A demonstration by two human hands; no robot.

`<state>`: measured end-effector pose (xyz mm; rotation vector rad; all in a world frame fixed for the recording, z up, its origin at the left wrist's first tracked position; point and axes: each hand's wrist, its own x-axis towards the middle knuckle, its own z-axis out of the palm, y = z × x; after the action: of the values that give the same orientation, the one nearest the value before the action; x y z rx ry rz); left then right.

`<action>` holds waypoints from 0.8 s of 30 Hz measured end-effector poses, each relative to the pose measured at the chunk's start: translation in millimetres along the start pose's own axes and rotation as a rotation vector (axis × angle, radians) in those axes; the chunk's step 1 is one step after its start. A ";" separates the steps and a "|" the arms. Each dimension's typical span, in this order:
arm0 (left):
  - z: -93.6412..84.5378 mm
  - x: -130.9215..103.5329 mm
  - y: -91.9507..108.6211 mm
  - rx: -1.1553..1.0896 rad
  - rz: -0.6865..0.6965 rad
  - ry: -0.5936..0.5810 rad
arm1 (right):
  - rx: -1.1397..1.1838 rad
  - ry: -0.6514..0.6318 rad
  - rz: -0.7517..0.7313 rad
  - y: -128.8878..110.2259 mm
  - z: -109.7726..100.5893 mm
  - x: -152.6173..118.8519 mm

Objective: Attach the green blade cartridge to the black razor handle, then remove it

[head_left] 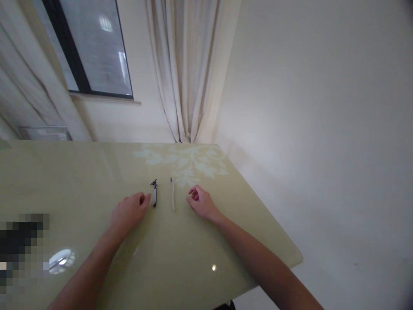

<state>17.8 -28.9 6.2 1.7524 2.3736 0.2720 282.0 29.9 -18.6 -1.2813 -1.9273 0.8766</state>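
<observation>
A razor (155,196) with a grey and black handle lies on the glossy table (180,254), its dark head pointing away from me. To its right lies a toothbrush (173,196) with a pale, slightly curved handle and a dark brush head at the far end. My left hand (131,209) rests just left of the razor, fingers curled in and nothing seen in them. On the other side, my right hand (201,202) rests a little apart from the toothbrush. Its fingers are loosely curled, and I see nothing in them.
A white leaf pattern (187,159) marks the far corner of the table. Behind stand a curtain (183,64) and a window (97,47); a bare wall (316,120) runs along the right. At the lower left a patch of the view is pixelated.
</observation>
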 end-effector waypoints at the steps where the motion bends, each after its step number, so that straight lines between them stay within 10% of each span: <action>1: -0.6 2.5 -5.7 0.006 -0.011 0.016 | 0.035 -0.006 0.008 1.7 -1.9 -2.6; 7: -7.9 4.5 -20.6 -0.011 -0.038 0.040 | 0.074 -0.044 -0.048 -3.4 1.5 -12.6; 19: 1.0 -18.9 32.1 0.191 0.042 -0.041 | 0.137 -0.052 -0.063 -9.4 6.7 -13.9; 24: -1.7 -27.2 33.6 0.093 0.089 0.125 | 0.237 -0.030 -0.031 -16.6 9.7 -16.0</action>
<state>56.3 -45.3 17.2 1.9400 2.4337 0.2970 270.8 8.3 -13.0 -1.1015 -1.7987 1.0786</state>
